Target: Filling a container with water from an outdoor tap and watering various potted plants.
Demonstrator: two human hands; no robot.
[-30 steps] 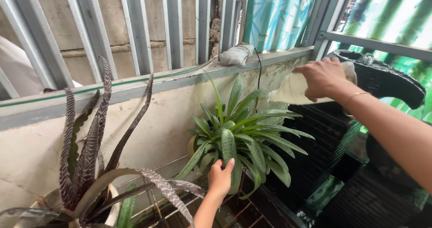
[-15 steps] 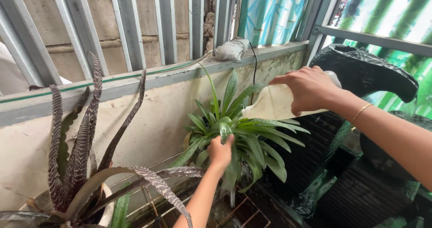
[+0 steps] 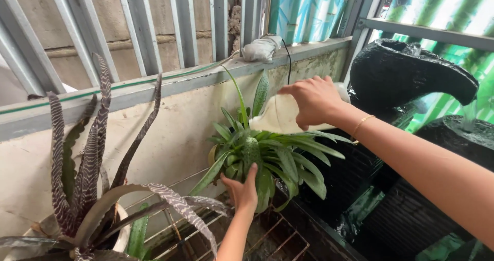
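Note:
A green spotted-leaf plant hangs tilted by the low wall. My left hand grips its base from below, fingers among the lower leaves. My right hand holds a cream plastic container tipped over the plant's centre, its mouth pointing down and to the left. A thin gold bracelet sits on my right wrist. The plant's pot is hidden behind the leaves and my left hand.
A striped dark-leaved plant in a white pot stands at the left. A black stone fountain pours water at the right. A grey ledge with metal bars runs behind, with a wrapped bundle on it. A wire rack lies below.
My right hand has carried the container left from the fountain to above the plant and tipped it. My left hand has shifted its grip lower on the plant.

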